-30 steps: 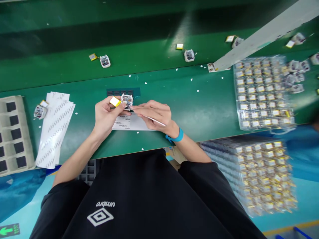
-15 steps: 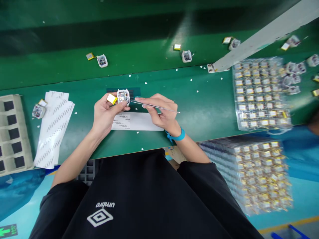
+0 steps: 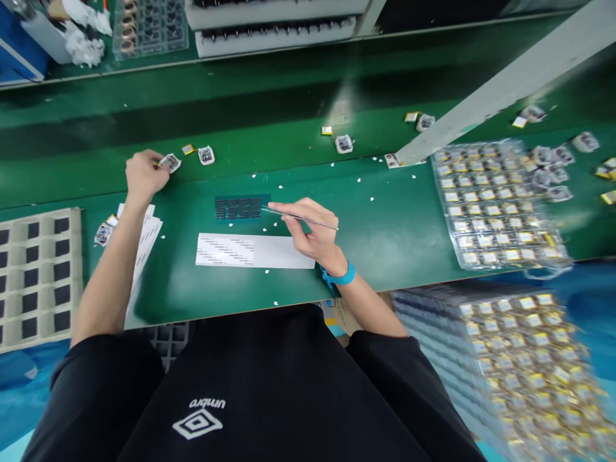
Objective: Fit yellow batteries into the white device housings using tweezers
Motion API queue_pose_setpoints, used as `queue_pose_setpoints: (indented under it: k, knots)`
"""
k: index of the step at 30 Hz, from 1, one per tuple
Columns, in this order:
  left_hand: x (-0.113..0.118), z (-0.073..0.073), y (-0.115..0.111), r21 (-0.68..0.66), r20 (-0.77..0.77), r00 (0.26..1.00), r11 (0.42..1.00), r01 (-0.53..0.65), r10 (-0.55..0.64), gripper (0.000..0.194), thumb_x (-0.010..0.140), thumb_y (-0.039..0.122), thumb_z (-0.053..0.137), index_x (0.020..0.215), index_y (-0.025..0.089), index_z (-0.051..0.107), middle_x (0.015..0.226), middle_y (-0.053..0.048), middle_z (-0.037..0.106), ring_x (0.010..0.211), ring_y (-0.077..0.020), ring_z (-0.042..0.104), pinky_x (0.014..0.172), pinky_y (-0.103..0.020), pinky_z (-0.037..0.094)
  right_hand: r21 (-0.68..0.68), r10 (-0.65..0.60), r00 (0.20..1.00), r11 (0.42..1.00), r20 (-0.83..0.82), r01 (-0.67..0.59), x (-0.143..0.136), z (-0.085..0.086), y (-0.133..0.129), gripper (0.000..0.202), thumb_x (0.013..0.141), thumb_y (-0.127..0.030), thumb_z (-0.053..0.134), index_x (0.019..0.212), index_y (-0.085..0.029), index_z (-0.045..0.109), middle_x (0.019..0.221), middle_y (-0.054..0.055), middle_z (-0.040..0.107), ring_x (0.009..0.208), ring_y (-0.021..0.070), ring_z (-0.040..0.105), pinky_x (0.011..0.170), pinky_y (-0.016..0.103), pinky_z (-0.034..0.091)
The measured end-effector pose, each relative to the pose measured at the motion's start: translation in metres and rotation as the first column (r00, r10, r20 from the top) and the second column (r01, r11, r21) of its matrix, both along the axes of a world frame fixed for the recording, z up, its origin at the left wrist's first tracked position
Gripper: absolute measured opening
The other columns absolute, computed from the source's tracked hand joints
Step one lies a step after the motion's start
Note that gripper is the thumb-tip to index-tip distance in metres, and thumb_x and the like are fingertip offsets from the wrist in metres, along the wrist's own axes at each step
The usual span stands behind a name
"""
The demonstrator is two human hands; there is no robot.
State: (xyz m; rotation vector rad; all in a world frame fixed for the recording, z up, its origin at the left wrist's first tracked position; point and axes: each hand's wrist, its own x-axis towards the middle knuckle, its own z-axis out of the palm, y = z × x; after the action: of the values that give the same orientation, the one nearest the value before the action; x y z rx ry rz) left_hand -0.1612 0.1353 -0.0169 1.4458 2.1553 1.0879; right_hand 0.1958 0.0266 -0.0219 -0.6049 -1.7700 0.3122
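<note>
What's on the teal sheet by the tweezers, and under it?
On the teal sheet are rows of small dark strips. Tweezers in the right hand point at its right edge. Whatever is underneath is covered.

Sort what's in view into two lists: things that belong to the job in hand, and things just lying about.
Likely the job:
open white casing, in the left hand
tweezers, in the right hand
sheet of black pieces

Seemingly lying about:
crumpled white material
scattered white scraps

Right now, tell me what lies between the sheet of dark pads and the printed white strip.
A few small white scraps on the green tabletop, in the head view.
</note>
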Motion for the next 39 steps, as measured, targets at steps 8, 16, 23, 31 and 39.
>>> queue_pose_setpoints:
  k: [8, 16, 23, 31, 39]
  knots:
    - [0.028, -0.015, 0.043, -0.011, -0.029, 0.929, 0.93, 0.368, -0.369, 0.033, 0.063, 0.015, 0.092, 0.079, 0.022, 0.063, 0.081, 0.005, 0.062, 0.123, -0.0212, 0.055, 0.122, -0.04, 0.032, -0.027, -0.026, 0.998, 0.999, 0.064, 0.028, 0.002, -0.002, -0.002, 0.023, 0.103, -0.013, 0.054, 0.111, -0.02, 0.074, 0.099, 0.004, 0.083, 0.073, 0.0133, 0.069, 0.068, 0.029, 0.058]
    - [0.098, 0.006, -0.047, 0.094, 0.321, 0.836, 0.893, 0.439, -0.445, 0.024, 0.092, 0.029, 0.077, 0.105, 0.021, 0.059, 0.077, 0.004, 0.073, 0.068, -0.015, 0.07, 0.067, -0.03, 0.056, -0.139, -0.047, 0.998, 0.989, 0.052, 0.054, -0.002, -0.007, -0.001, 0.027, 0.111, -0.016, 0.037, 0.118, -0.021, 0.062, 0.089, 0.001, 0.072, 0.08, 0.0123, 0.067, 0.076, 0.029, 0.059]
    - [0.162, 0.023, -0.146, 0.184, 0.581, 0.625, 0.832, 0.524, -0.522, 0.041, 0.09, 0.056, 0.079, 0.104, 0.021, 0.064, 0.078, -0.002, 0.075, 0.06, -0.0169, 0.073, 0.054, -0.026, 0.059, -0.037, -0.002, 0.969, 0.999, 0.247, 0.011, -0.008, -0.011, -0.008, 0.022, 0.105, -0.029, 0.062, 0.124, -0.017, 0.064, 0.095, 0.002, 0.069, 0.08, 0.0112, 0.067, 0.067, 0.022, 0.058]
    - [0.162, 0.022, -0.154, 0.095, 0.651, 0.656, 0.898, 0.429, -0.382, 0.043, 0.085, 0.057, 0.082, 0.099, 0.025, 0.059, 0.078, -0.002, 0.074, 0.066, -0.0213, 0.077, 0.052, -0.028, 0.059, -0.059, 0.001, 0.982, 0.998, 0.191, 0.011, -0.01, -0.013, -0.012, 0.011, 0.101, -0.017, 0.065, 0.112, -0.018, 0.068, 0.096, 0.0, 0.076, 0.082, 0.0093, 0.074, 0.068, 0.018, 0.06]
    - [0.167, 0.024, -0.162, 0.131, 0.403, 0.807, 0.9, 0.415, -0.431, 0.017, 0.091, 0.031, 0.074, 0.105, 0.022, 0.069, 0.083, 0.001, 0.078, 0.066, -0.0156, 0.077, 0.061, -0.024, 0.063, 0.012, -0.004, 0.957, 1.0, 0.289, 0.001, -0.007, -0.019, -0.014, 0.018, 0.103, -0.012, 0.059, 0.116, -0.017, 0.069, 0.102, 0.002, 0.078, 0.09, 0.0099, 0.076, 0.073, 0.018, 0.062]
